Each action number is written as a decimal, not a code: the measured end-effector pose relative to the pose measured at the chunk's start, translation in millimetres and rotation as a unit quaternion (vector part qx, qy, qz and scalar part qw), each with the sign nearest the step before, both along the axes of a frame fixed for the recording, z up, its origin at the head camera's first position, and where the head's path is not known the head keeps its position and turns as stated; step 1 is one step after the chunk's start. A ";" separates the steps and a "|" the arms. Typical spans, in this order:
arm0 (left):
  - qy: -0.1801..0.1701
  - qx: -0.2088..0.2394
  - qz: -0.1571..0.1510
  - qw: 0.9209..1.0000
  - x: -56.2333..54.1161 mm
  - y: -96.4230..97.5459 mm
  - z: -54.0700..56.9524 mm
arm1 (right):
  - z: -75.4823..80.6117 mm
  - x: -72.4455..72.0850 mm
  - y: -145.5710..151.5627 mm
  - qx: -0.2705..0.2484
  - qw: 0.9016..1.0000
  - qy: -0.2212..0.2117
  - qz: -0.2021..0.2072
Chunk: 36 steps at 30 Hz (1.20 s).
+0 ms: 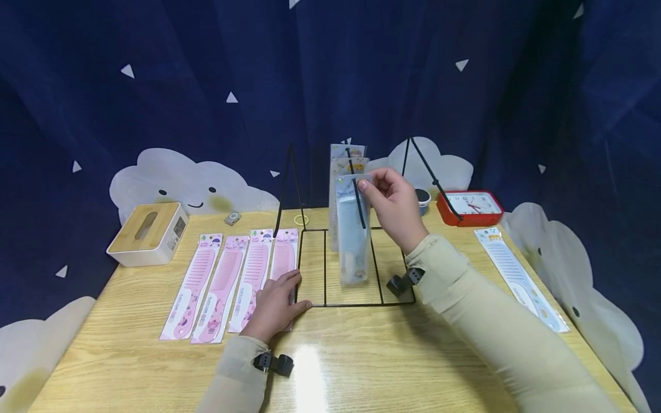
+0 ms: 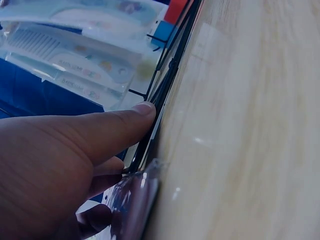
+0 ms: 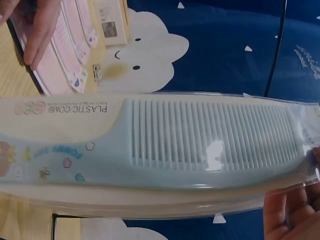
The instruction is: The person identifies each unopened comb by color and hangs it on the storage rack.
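My right hand pinches the top of a packaged light-blue comb, which hangs upright at the black hook of a wire display rack. "Plastic comb" is printed on the card behind that comb in the right wrist view. Behind it, more packaged combs hang from the hook, largely covered. At the rack's front left corner, my left hand rests with its fingers spread. Its thumb touches the rack's front wire. Beneath this hand lies a packaged pink comb, partly hidden.
Other packaged pink combs lie in a row left of the rack. One packaged blue comb is at the right. Around the back stand a wooden-topped tissue box, a red clock and a yellow ring.
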<state>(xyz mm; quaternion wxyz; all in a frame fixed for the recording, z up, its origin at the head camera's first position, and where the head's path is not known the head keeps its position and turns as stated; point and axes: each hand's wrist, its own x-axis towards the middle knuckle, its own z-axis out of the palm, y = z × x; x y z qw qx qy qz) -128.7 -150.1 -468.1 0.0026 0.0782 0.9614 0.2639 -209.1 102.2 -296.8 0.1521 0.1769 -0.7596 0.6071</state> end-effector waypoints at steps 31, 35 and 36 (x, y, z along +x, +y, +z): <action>-0.003 0.000 0.001 1.000 0.8 0.1 2.5 | -78.4 -40.7 81.4 0.065 0.990 -0.032 -0.119; -0.007 0.000 0.001 1.000 0.9 0.0 2.2 | -102.1 -53.1 110.8 0.094 0.977 -0.075 -0.175; -0.008 0.000 0.001 1.000 0.9 0.0 2.2 | -107.6 -55.5 118.3 0.101 0.974 -0.081 -0.187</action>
